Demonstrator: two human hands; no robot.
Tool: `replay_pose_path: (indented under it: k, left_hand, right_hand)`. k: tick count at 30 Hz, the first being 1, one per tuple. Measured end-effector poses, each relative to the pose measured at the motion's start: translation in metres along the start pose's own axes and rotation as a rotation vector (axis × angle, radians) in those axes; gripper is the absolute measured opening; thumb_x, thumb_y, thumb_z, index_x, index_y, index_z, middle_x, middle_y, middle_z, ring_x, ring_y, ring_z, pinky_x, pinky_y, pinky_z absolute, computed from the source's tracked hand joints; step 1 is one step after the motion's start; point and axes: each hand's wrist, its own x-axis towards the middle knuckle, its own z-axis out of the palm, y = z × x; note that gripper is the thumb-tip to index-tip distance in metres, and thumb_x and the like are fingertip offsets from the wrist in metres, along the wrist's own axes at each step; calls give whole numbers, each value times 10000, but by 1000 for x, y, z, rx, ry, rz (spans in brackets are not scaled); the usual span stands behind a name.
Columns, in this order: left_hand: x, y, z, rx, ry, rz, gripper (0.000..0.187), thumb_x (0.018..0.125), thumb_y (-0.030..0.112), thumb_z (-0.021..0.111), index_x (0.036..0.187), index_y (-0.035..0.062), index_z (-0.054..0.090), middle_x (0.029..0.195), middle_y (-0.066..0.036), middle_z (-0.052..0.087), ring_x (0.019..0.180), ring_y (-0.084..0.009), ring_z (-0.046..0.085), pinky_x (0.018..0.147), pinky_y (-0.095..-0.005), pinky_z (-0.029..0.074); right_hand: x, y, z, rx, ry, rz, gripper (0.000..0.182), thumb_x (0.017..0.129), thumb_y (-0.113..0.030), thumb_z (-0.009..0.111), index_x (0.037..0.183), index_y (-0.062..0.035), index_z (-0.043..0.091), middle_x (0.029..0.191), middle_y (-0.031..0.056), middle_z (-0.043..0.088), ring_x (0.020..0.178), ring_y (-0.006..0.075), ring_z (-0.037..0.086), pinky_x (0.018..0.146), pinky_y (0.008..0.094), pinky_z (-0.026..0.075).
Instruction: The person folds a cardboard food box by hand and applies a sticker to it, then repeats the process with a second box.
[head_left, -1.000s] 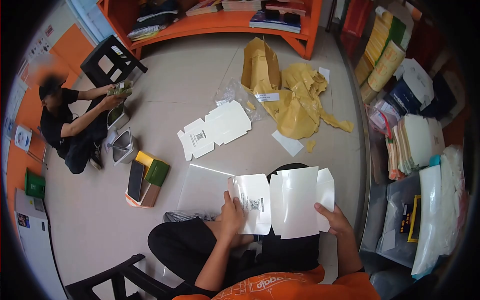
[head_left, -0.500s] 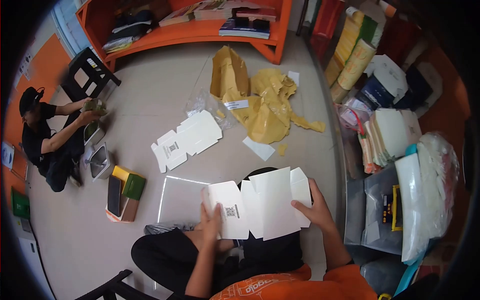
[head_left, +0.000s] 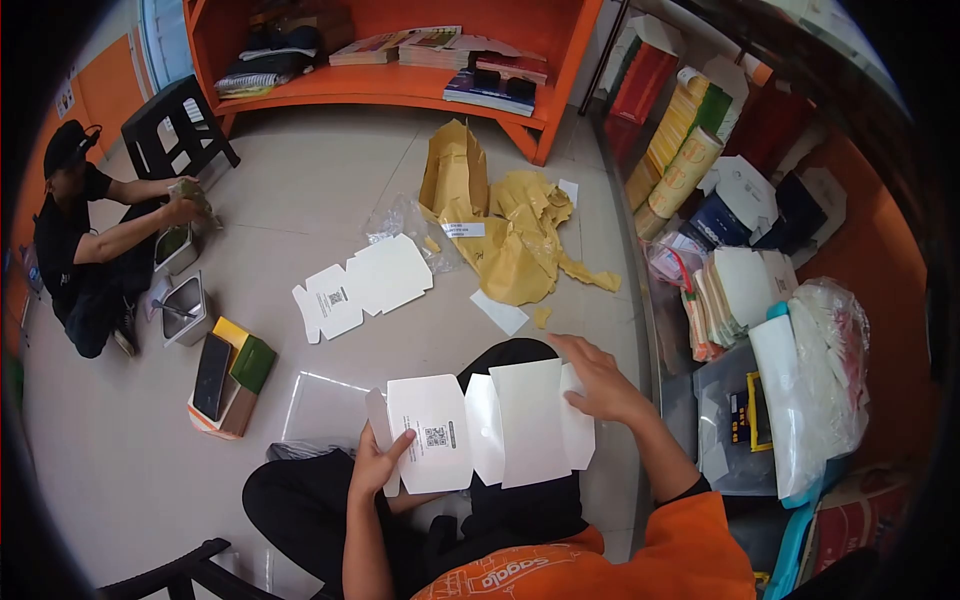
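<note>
A white, unfolded cardboard box (head_left: 435,405) with a printed code and creased panels lies spread over my lap. My left hand (head_left: 378,462) grips its left end, the thumb resting on the printed panel. At the opposite end, my right hand (head_left: 600,385) is open, its fingers stretched out past the end flap and its thumb by the flap's edge. Another flat white cardboard box (head_left: 390,275), also printed with a code, lies on the floor ahead.
Torn brown wrapping paper (head_left: 515,250) and clear plastic lie on the floor ahead. Leftward are a small box with a phone (head_left: 211,375), a metal container (head_left: 187,310) and a seated person (head_left: 85,240) holding a packet. Packed shelves (head_left: 740,300) stand at right, an orange shelf (head_left: 400,85) behind.
The cardboard box has come down lower and flatter across my lap, shifting slightly left. My right hand's fingers have stretched out from the end flap, while my left hand keeps its end.
</note>
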Motion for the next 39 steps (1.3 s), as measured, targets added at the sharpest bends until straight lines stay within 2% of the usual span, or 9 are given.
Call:
replay_pose_path:
  k: [4, 13, 16, 19, 23, 24, 29, 35, 39]
  left_hand:
    - [-5, 1, 4, -81, -9, 21, 404, 840, 72, 695, 1186, -20, 508, 1050, -112, 643, 943, -179, 627, 819, -305, 502]
    - [-10, -3, 12, -251, 47, 51, 474, 847, -19, 639, 1273, -3, 432, 1114, -113, 607, 1011, -167, 593, 852, -288, 484]
    - [-10, 3, 8, -183, 91, 77, 501, 849, -25, 625, 1297, 0, 402, 1119, -102, 589, 1031, -159, 576, 858, -283, 477]
    - [-11, 13, 1, -179, 92, 86, 511, 849, -16, 628, 1304, 0, 397, 1113, -98, 591, 1020, -156, 579, 854, -281, 476]
    - [-11, 18, -1, -206, 95, 111, 538, 844, -20, 629, 1324, 5, 389, 1103, -91, 593, 1007, -149, 579, 851, -282, 476]
    - [-10, 17, -2, -214, 109, 90, 663, 814, -35, 648, 1398, 10, 336, 1166, -120, 585, 1068, -182, 574, 901, -303, 467]
    - [-5, 11, -1, -303, 212, 17, 513, 813, -76, 622, 1282, 0, 429, 1086, -117, 606, 981, -171, 607, 830, -285, 495]
    - [6, -7, 3, -372, 254, -66, 406, 808, -95, 604, 1187, -4, 492, 1008, -121, 641, 869, -172, 650, 749, -273, 525]
    - [10, -15, 5, -349, 279, -112, 372, 808, -87, 602, 1158, -2, 510, 993, -128, 652, 837, -177, 660, 725, -273, 529]
  right_hand:
    - [10, -20, 14, -80, -194, -87, 832, 767, -128, 718, 1478, -169, 287, 1379, 155, 440, 1274, 321, 414, 1097, 488, 264]
    - [13, -48, 6, 22, -256, -99, 788, 726, -41, 723, 1421, -29, 353, 1239, 179, 498, 1144, 325, 484, 996, 390, 390]
    - [12, -12, -3, -90, -103, -23, 692, 719, -52, 734, 1351, -84, 453, 1191, 152, 536, 1081, 317, 525, 955, 379, 420]
    - [14, 2, -22, 54, -277, 122, 570, 697, -39, 745, 1228, -67, 542, 1045, 129, 597, 993, 297, 572, 898, 376, 447]
    - [18, 2, -12, 3, -154, -51, 390, 680, -26, 752, 1021, -30, 564, 897, 115, 593, 864, 295, 567, 804, 384, 450]
    - [20, -1, -10, 3, -169, -47, 364, 686, -12, 739, 999, -28, 553, 914, 118, 593, 893, 305, 560, 816, 387, 448]
    - [21, -11, -1, -3, -92, -127, 279, 715, 29, 692, 924, -27, 515, 902, 115, 570, 897, 321, 525, 810, 400, 437]
    - [-3, -3, 33, -148, 149, -227, 191, 742, 92, 620, 891, 4, 541, 915, 119, 574, 867, 310, 532, 772, 377, 466]
    - [-35, 3, 76, -127, 425, -218, 300, 754, 117, 577, 1045, 47, 589, 1082, 159, 596, 989, 324, 575, 866, 384, 491]
